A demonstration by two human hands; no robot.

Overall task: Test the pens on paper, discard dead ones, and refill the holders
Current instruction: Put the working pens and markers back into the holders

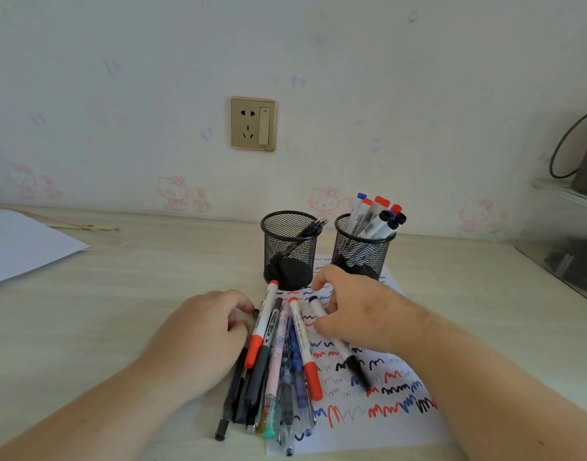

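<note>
Testing: the white sheet of paper under and beyond the right hand is already carrying many rows of red, blue and black squiggles, so most of the trial strokes are judged done.
Right holder: the black wire-mesh cup just beyond the right hand is holding a cluster of white whiteboard markers; refilling is judged under way.
Left holder: the matching black mesh cup beyond both hands is holding only one dark pen.
Remaining: a loose fan of mixed pens and markers is lying on the pale wooden desk between the hands, not yet sorted.
Right hand: fingers are curling round a white black-capped marker.
Left hand: fingers are bending onto the fan's outer dark pens, steadying them.
Discards: no separate pile is showing.
</note>
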